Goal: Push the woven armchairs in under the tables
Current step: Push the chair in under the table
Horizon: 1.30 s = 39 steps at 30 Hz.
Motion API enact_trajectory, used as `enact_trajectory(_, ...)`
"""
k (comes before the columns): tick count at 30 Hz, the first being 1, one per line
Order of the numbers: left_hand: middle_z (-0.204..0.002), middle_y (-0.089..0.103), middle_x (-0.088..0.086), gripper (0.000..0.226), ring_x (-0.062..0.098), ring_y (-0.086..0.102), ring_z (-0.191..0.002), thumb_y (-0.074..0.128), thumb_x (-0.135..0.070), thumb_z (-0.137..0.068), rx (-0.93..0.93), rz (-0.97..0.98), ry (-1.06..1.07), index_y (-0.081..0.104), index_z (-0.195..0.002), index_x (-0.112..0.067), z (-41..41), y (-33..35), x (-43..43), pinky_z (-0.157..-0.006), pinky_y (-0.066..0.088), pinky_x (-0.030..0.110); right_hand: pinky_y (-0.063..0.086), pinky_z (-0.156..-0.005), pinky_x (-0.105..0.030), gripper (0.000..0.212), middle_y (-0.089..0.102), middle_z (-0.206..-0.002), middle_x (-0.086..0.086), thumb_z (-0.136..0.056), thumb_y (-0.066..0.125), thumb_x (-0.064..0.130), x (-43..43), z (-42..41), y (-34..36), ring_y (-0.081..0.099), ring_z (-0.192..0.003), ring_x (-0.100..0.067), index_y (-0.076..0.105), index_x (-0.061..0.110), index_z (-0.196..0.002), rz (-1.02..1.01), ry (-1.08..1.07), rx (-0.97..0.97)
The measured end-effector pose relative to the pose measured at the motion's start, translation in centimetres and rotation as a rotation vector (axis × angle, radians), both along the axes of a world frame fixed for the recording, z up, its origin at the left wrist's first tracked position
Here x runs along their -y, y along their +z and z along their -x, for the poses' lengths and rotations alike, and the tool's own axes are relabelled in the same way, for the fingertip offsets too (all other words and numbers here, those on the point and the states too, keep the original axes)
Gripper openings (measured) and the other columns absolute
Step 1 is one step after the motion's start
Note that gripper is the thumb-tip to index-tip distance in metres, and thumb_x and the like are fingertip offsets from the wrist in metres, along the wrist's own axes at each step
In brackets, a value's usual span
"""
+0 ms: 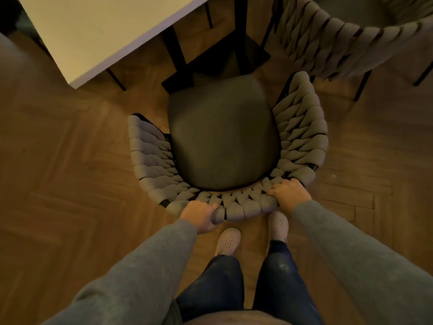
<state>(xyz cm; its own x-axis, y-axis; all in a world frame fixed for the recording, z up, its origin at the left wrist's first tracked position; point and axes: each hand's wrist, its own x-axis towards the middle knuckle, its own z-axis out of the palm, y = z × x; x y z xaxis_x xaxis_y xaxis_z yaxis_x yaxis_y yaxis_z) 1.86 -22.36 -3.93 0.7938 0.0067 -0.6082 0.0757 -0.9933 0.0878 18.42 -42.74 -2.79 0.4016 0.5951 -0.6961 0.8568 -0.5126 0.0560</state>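
A grey woven armchair (302,127) with a dark seat cushion (222,134) stands on the floor right in front of me, its open side facing the table. My left hand (199,215) grips the left part of its curved back rim. My right hand (289,193) grips the same rim further right, fingers curled over the weave. The white table (98,34) is at the upper left, its corner ahead-left of the chair. The table's black base (210,66) lies just beyond the seat's front edge.
A second woven armchair (339,43) stands at the upper right, close to the first chair's right arm. Thin black chair legs (116,78) show under the table. My feet in light clogs (228,240) stand just behind the chair on the wooden herringbone floor (70,172).
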Motion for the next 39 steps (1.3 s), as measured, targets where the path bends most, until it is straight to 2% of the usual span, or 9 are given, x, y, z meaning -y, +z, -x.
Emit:
enact_trajectory(8, -0.114, 0.066, 0.004, 0.053, 0.025, 0.063, -0.099, 0.049, -0.049, -0.093, 0.002, -0.051, 0.141, 0.041, -0.139, -0.025, -6.7, 0.4, 1.0, -0.073, 0.044, 0.03, 0.036, -0.105, -0.041, 0.044, 0.044, -0.145, -0.002, -0.098, 0.051, 0.022, -2.3, -9.7, 0.0, 0.041, -0.133, -0.025, 0.044, 0.03, -0.141, -0.005, 0.139, -0.008)
enact_trajectory(12, -0.114, 0.065, 0.003, 0.052, 0.025, 0.063, -0.098, 0.053, -0.046, -0.09, 0.012, -0.037, 0.238, 0.042, -0.137, -0.028, -9.5, 0.6, 0.5, -0.072, 0.046, 0.032, 0.038, -0.106, -0.042, 0.048, 0.043, -0.146, -0.004, -0.098, 0.051, 0.019, -4.2, -13.0, 0.0, 0.041, -0.133, -0.026, 0.042, 0.03, -0.143, 0.023, 0.168, 0.001)
enact_trajectory(16, -0.116, 0.065, 0.003, 0.051, 0.026, 0.063, -0.1, 0.056, -0.044, -0.088, 0.0, -0.015, 0.315, 0.044, -0.134, -0.027, -11.1, 0.2, -0.5, -0.077, 0.05, 0.034, 0.041, -0.104, -0.04, 0.044, 0.046, -0.143, -0.003, -0.098, 0.051, 0.019, -6.4, -15.6, 0.1, 0.045, -0.13, -0.025, 0.045, 0.03, -0.14, 0.024, 0.217, -0.006)
enact_trajectory(27, -0.119, 0.062, 0.001, 0.055, 0.022, 0.061, -0.105, 0.056, -0.051, -0.088, 0.042, 0.024, 0.352, 0.043, -0.135, -0.026, -12.8, -0.9, -3.4, -0.078, 0.048, 0.033, 0.041, -0.102, -0.037, 0.042, 0.048, -0.142, -0.001, -0.098, 0.049, 0.02, -10.1, -18.9, 0.9, 0.046, -0.129, -0.022, 0.046, 0.03, -0.139, 0.022, 0.324, -0.037)
enact_trajectory(29, -0.124, 0.06, 0.001, 0.059, 0.022, 0.058, -0.11, 0.058, -0.053, -0.086, 0.037, 0.035, 0.374, 0.042, -0.137, -0.027, -12.8, -1.1, -3.3, -0.083, 0.046, 0.034, 0.042, -0.1, -0.036, 0.041, 0.049, -0.14, 0.001, -0.098, 0.049, 0.022, -9.9, -19.1, 0.9, 0.048, -0.127, -0.021, 0.047, 0.032, -0.138, -0.017, 0.295, -0.047)
enact_trajectory(30, -0.128, 0.058, 0.0, 0.064, 0.022, 0.055, -0.115, 0.06, -0.054, -0.084, 0.022, 0.05, 0.376, 0.04, -0.139, -0.027, -12.7, -1.1, -3.4, -0.092, 0.044, 0.036, 0.042, -0.1, -0.036, 0.042, 0.049, -0.14, 0.001, -0.098, 0.049, 0.023, -10.0, -19.2, 0.9, 0.048, -0.127, -0.021, 0.047, 0.033, -0.139, -0.018, 0.295, -0.048)
enact_trajectory(33, -0.139, 0.051, -0.003, 0.073, 0.02, 0.042, -0.132, 0.064, -0.056, -0.08, -0.031, 0.042, 0.326, 0.038, -0.143, -0.027, -12.0, -0.8, -4.4, -0.116, 0.02, 0.045, 0.043, -0.1, -0.038, 0.042, 0.045, -0.142, -0.002, -0.099, 0.047, 0.023, -10.5, -19.4, 0.9, 0.048, -0.127, -0.024, 0.044, 0.033, -0.14, 0.057, 0.305, -0.066)
enact_trajectory(36, -0.14, 0.05, 0.0, 0.069, 0.024, 0.042, -0.133, 0.06, -0.042, -0.087, -0.095, -0.019, 0.337, 0.03, -0.148, -0.03, -11.2, -0.5, -5.1, -0.116, 0.017, 0.051, 0.045, -0.1, -0.039, 0.042, 0.047, -0.14, -0.005, -0.099, 0.048, 0.021, -10.8, -19.1, 0.5, 0.049, -0.124, -0.026, 0.045, 0.028, -0.14, 0.093, 0.305, -0.055)
enact_trajectory(39, -0.138, 0.053, 0.001, 0.065, 0.025, 0.053, -0.121, 0.052, -0.032, -0.093, -0.109, -0.041, 0.352, 0.023, -0.151, -0.035, -11.2, -0.1, -4.8, -0.109, 0.031, 0.047, 0.047, -0.097, -0.039, 0.043, 0.048, -0.137, -0.006, -0.098, 0.049, 0.02, -10.6, -18.6, 0.1, 0.05, -0.122, -0.025, 0.045, 0.023, -0.14, 0.076, 0.288, -0.028)
